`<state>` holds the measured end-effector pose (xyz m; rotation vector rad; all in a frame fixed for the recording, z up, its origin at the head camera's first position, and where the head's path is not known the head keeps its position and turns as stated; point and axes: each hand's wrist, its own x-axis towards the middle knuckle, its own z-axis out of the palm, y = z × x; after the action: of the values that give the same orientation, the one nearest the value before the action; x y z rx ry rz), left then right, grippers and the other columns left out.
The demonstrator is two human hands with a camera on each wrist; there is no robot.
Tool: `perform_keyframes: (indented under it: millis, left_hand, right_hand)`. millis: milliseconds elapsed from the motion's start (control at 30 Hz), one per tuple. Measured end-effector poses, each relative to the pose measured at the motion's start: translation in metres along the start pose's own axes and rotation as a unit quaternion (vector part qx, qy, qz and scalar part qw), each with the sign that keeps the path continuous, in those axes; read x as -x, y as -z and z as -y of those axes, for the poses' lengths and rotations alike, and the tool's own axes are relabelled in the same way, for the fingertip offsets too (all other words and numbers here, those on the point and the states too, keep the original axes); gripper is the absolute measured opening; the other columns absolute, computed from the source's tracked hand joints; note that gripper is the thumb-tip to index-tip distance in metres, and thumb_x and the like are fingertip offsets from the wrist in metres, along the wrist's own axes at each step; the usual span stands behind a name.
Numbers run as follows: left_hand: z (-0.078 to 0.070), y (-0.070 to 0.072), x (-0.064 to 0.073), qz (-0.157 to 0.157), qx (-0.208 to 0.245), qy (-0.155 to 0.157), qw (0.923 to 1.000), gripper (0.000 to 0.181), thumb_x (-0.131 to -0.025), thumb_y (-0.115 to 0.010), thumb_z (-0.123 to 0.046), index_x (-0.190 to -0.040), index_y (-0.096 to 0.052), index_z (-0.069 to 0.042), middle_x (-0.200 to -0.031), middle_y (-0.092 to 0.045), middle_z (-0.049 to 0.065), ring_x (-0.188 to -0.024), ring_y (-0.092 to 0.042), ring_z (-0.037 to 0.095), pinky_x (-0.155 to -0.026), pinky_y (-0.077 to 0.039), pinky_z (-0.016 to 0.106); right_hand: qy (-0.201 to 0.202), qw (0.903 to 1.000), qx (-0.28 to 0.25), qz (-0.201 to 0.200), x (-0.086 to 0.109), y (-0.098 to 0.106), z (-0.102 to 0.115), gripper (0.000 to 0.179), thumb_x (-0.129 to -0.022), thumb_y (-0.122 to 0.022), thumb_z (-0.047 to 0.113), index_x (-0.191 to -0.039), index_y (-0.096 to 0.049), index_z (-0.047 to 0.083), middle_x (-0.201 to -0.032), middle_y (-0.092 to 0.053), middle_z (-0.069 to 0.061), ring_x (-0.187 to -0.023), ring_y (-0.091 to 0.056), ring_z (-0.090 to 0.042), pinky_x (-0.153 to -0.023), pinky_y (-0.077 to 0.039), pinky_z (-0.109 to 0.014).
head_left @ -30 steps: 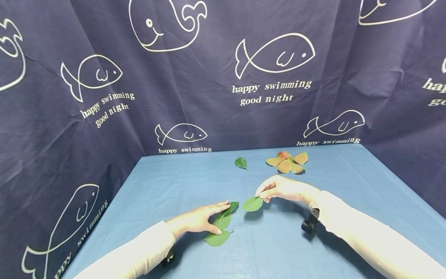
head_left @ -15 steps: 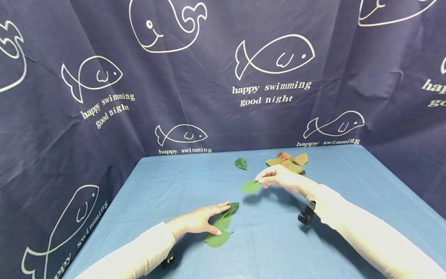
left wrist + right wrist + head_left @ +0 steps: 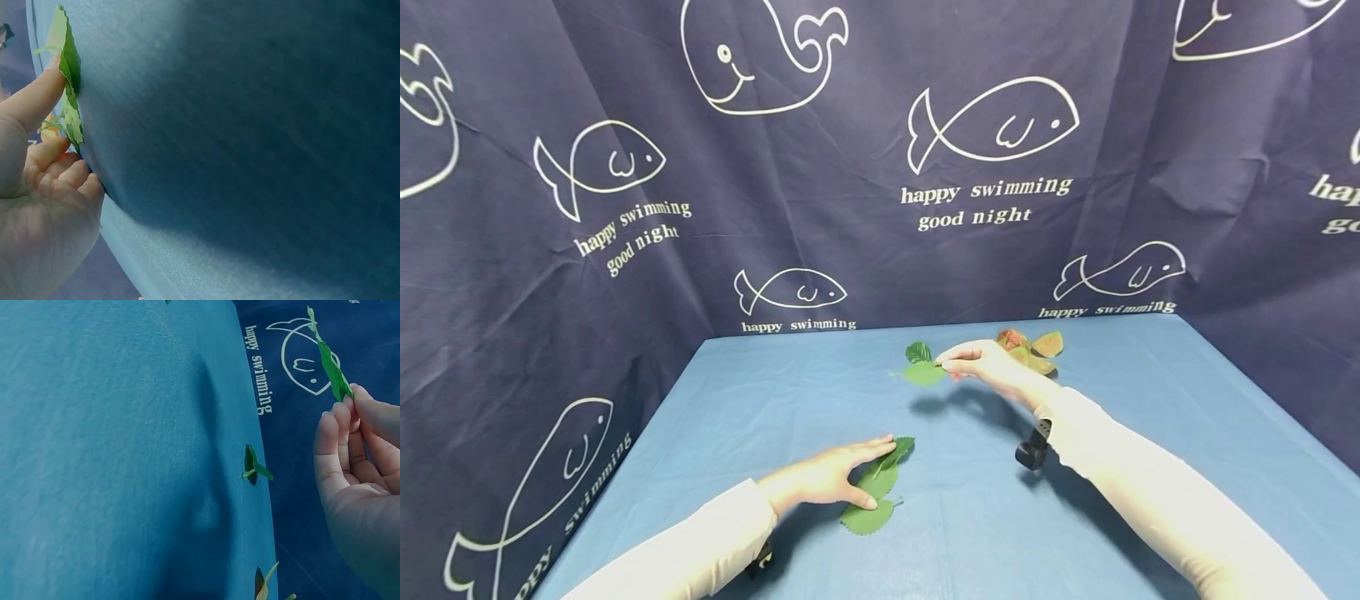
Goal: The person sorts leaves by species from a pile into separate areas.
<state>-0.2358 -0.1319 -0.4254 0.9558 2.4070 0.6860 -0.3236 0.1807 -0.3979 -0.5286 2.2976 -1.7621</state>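
Note:
My right hand pinches a light green leaf by one end between thumb and fingertips. The leaf hangs above the blue cloth, its shadow below, and overlaps the lower part of a darker green leaf lying farther back. The right wrist view shows the pinched leaf nearly edge-on. Nearer the front, my left hand rests, fingers extended, on a row of several green leaves. Its thumb touches the front leaf; its fingertips lie at the far, darker leaf. A middle leaf shows between them.
Behind the right hand lies a cluster of yellow-orange leaves with a reddish centre, partly hidden by that hand. A navy curtain with white fish drawings borders the blue-covered table at the back and sides.
My right hand has carried its leaf up and away toward the back of the table and slightly left, near the far dark leaf. The left hand stays on its leaves.

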Motion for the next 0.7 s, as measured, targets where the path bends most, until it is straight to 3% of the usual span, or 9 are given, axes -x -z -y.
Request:
perform_keyframes:
  millis: [200, 433, 700]
  left_hand:
    - [-0.003, 0.001, 0.002, 0.001, -0.001, -0.002, 1.0000, 0.083, -0.084, -0.075, -0.028, -0.153, -0.031, -0.018, -0.162, -0.022, -0.003, -0.148, -0.023, 0.024, -0.117, -0.023, 0.051]
    - [-0.007, 0.002, 0.003, -0.001, 0.000, -0.008, 1.0000, 0.084, -0.084, -0.075, -0.028, -0.153, -0.031, -0.016, -0.162, -0.022, 0.001, -0.148, -0.023, 0.025, -0.117, -0.023, 0.052]
    - [-0.007, 0.002, 0.003, -0.003, 0.000, -0.007, 1.0000, 0.084, -0.083, -0.076, -0.027, -0.153, -0.031, -0.016, -0.162, -0.022, 0.001, -0.148, -0.023, 0.025, -0.117, -0.023, 0.052]
  right_hand:
    - [-0.004, 0.9998, -0.020, -0.009, -0.011, -0.004, -0.001, 0.037, -0.092, -0.065, 0.012, -0.123, -0.061, -0.009, -0.098, -0.071, 0.004, -0.083, -0.065, -0.014, -0.091, -0.052, -0.041]
    - [-0.011, 0.9983, -0.052, -0.022, -0.022, -0.009, -0.004, 0.036, -0.094, -0.061, 0.006, -0.124, -0.058, -0.013, -0.101, -0.071, -0.003, -0.083, -0.065, -0.012, -0.097, -0.048, -0.050]
    - [-0.011, 0.9959, -0.078, -0.044, -0.031, -0.011, -0.011, 0.037, -0.094, -0.060, 0.003, -0.124, -0.055, -0.017, -0.102, -0.072, -0.008, -0.082, -0.066, -0.012, -0.092, -0.052, -0.042]
